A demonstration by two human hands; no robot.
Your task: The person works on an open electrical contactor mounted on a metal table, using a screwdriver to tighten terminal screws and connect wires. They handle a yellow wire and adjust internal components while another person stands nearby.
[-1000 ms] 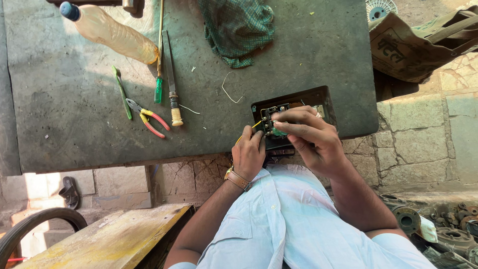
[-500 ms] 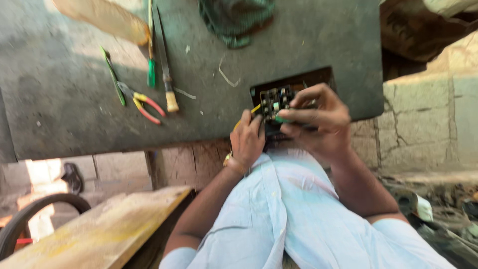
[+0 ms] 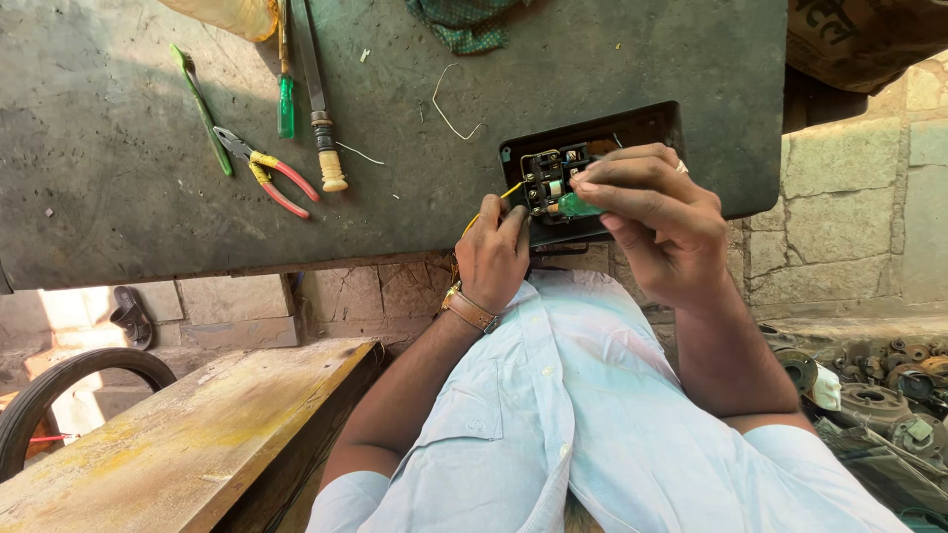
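Observation:
A black switch board (image 3: 632,133) lies back-up at the near edge of a dark grey workbench (image 3: 118,197), its switch terminals (image 3: 548,178) exposed. My left hand (image 3: 492,252) pinches a yellow wire (image 3: 511,191) leading into the terminals. My right hand (image 3: 657,217) grips a green-handled screwdriver (image 3: 576,205), its tip at the terminals. Both hands touch the board.
On the bench to the left lie red-and-yellow pliers (image 3: 265,170), a green tool (image 3: 201,107), a green-handled screwdriver (image 3: 285,104) and a wooden-handled file (image 3: 321,128). A green cloth (image 3: 466,22) sits at the back. A wooden plank (image 3: 178,444), a tyre (image 3: 59,390) and metal parts (image 3: 879,385) lie below.
The view has shifted closer and steadied. Both hands stay at the switch board with wire and screwdriver; little else has moved.

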